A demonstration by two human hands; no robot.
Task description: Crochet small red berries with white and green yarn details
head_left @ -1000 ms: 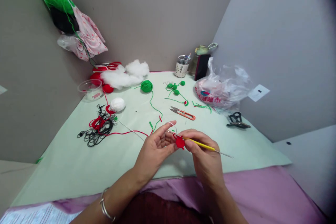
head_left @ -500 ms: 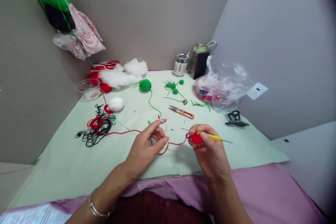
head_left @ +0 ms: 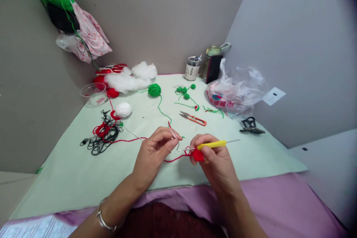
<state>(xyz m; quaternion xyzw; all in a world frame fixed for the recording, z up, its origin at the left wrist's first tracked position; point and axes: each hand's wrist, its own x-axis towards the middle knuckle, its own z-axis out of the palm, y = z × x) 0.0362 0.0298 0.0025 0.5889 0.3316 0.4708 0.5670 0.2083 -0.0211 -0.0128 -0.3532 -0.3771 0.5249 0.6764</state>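
Two bare hands, one crochet hook (head_left: pixel 212 144), one small red crocheted piece (head_left: pixel 198 155) above the pale tabletop (head_left: pixel 92 182).
Left hand (head_left: pixel 153 150) curled, thumb near fingertips, white yarn (head_left: pixel 174 135) over the forefinger; cannot tell if pinched. Right hand (head_left: pixel 220 161) closed on the hook's yellow grip and the red piece just below; hook tip near left fingertips. Orange thread snips (head_left: pixel 198 120) lie beyond.

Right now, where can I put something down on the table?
Bare tabletop lies right of the right hand, in front of the black clip, and on the near side of the black yarn. Crowded: around the white stuffing and plastic tub.
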